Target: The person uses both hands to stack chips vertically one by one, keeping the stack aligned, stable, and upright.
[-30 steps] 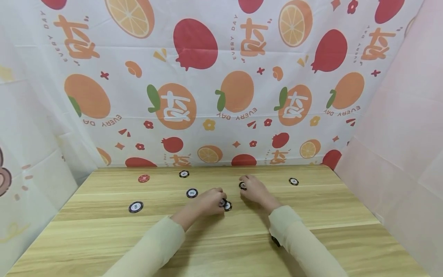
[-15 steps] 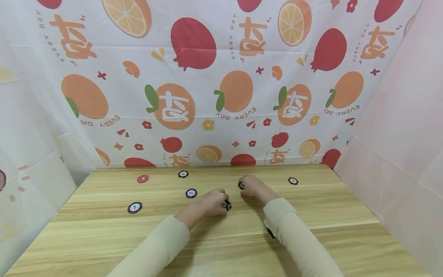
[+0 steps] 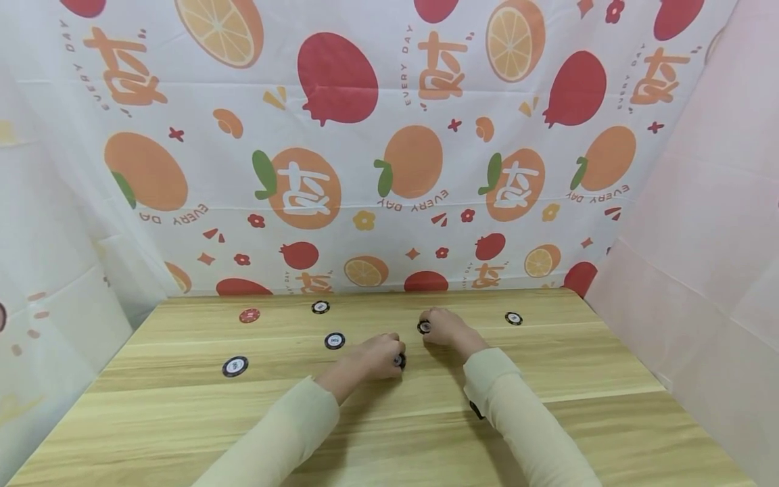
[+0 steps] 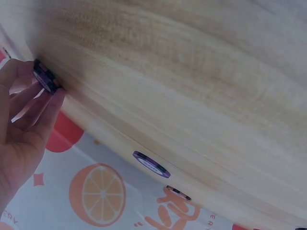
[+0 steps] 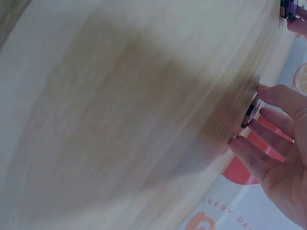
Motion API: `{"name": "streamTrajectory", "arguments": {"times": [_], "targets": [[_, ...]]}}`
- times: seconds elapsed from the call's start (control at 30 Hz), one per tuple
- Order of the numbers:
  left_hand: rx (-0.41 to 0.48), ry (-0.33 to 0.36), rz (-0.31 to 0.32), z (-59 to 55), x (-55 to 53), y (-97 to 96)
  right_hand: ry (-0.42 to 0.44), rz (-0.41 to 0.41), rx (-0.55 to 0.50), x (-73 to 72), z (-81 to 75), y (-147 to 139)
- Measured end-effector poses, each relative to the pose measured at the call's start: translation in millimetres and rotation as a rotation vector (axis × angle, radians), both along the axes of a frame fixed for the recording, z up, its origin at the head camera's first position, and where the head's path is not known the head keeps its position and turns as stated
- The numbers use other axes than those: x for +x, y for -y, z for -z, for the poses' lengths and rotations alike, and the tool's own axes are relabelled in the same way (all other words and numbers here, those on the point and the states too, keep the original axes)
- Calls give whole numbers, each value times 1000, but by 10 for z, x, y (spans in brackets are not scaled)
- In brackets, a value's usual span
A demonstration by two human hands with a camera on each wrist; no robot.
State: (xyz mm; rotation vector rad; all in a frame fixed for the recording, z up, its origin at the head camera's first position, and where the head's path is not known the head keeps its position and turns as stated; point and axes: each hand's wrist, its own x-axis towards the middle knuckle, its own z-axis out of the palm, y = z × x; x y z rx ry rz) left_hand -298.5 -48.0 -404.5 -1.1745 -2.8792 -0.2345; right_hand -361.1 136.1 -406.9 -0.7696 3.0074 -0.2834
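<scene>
My left hand [image 3: 380,357] pinches a black poker chip [image 4: 44,80] by its edges between thumb and fingers, low over the table. In the left wrist view it overlaps a second dark chip, like a short stack. To the right and slightly farther back, my right hand [image 3: 444,327] holds another black poker chip [image 3: 424,327] by the rim. That chip [image 5: 251,111] shows edge-on between thumb and fingers in the right wrist view. Part of a dark chip [image 3: 476,410] peeks out beside the right sleeve, which hides the rest.
On the wooden table [image 3: 243,426] lie black-and-white poker chips: one at left [image 3: 235,366], one near the left hand [image 3: 335,340], one at the back [image 3: 320,307] and one at right [image 3: 514,318]. A red chip [image 3: 249,316] lies back left. A fruit-print curtain [image 3: 414,162] hangs behind.
My left hand has shifted slightly right, bringing its chip over the one beside it, so the two now overlap. The right hand stays nearly in place; its forearm moved a little left.
</scene>
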Motion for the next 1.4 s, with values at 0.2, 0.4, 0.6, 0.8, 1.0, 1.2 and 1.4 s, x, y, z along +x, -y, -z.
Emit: {"name": "streamTrajectory", "arguments": {"times": [0.2, 0.4, 0.6, 0.8, 1.0, 1.2, 1.4], "targets": [[-16, -8, -14, 21, 3, -11, -10, -12, 9, -11, 7, 10], [-27, -20, -20, 21, 13, -21, -3, 6, 21, 5, -2, 17], [-32, -20, -25, 27, 25, -25, -1, 7, 22, 13, 2, 5], [-25, -42, -24, 41, 26, -20, 3, 3, 43, 12, -7, 10], [-42, -61, -26, 39, 33, -21, 14, 20, 86, 24, -9, 20], [-46, -56, -31, 38, 38, -26, 21, 16, 95, 41, -12, 33], [-49, -42, -40, 47, 30, -33, 11, 11, 87, 62, -18, 36]]}}
